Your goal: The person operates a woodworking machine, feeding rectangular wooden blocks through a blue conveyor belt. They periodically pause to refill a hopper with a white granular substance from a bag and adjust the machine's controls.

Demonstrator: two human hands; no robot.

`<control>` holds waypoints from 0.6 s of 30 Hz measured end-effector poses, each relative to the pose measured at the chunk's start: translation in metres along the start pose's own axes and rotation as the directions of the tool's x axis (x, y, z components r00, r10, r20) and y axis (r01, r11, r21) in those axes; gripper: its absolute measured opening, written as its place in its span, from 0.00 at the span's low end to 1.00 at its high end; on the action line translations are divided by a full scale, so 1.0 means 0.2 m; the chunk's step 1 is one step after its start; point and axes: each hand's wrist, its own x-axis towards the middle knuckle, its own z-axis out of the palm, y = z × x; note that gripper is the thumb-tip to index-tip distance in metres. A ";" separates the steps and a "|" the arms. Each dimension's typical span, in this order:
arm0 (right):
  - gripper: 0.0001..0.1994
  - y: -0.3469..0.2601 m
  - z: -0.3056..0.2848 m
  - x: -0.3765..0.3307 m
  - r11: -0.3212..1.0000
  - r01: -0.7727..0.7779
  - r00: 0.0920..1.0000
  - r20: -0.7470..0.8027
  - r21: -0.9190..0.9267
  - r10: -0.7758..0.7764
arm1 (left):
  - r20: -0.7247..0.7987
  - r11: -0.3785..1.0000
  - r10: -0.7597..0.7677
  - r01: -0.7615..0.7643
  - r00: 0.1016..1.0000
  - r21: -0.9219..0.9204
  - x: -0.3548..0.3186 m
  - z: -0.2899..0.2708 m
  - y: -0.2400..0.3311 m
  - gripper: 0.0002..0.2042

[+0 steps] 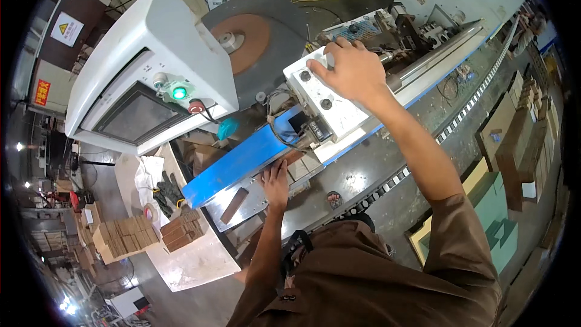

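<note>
- The left hand (276, 183) is laid flat, fingers spread narrowly, on a small pale wooden piece (301, 166) at the infeed of the machine; nothing is gripped, the piece being pressed down rather than held, apparently so that it stays against the blue guide fence (239, 163).
- The wooden piece lies on the metal infeed plate (245, 209), just beside the fence, partly hidden under the fingers. Its long axis seems to run along the fence, from lower left to upper right, pointing toward the conveyor track (423, 157); the hidden part leaves this uncertain.
- The right hand (351, 69) is stretched well away from the left, set on the white control box (324, 94) with fingers curled over its top near the round buttons; whether a button is pressed cannot be told. Nothing is held in it.
- A dark brown strip (234, 205) lies loose on the same plate, apart from the left hand, also angled roughly with the fence.
- Stacks of small wooden blocks (124, 236) and a pair of dark gloves (166, 194) are kept on the worktop (193, 263) at the left, within reach of the infeed.
- A white hood with a lit green lamp (179, 92) stands above the fence.
</note>
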 end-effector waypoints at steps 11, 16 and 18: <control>0.37 0.02 -0.03 -0.01 0.997 -0.010 0.996 0.089 0.075 0.003 | 0.076 0.995 0.072 -0.065 0.995 -0.081 0.00 0.02 -0.01 0.32; 0.34 0.01 -0.05 -0.03 0.991 -0.014 0.996 0.084 0.136 0.002 | 0.190 0.999 0.020 -0.027 0.982 0.035 0.05 0.04 0.08 0.23; 0.33 0.04 -0.02 -0.04 0.991 -0.016 0.999 0.046 0.131 0.010 | 0.163 0.997 0.083 -0.083 0.983 -0.008 0.12 0.01 0.19 0.20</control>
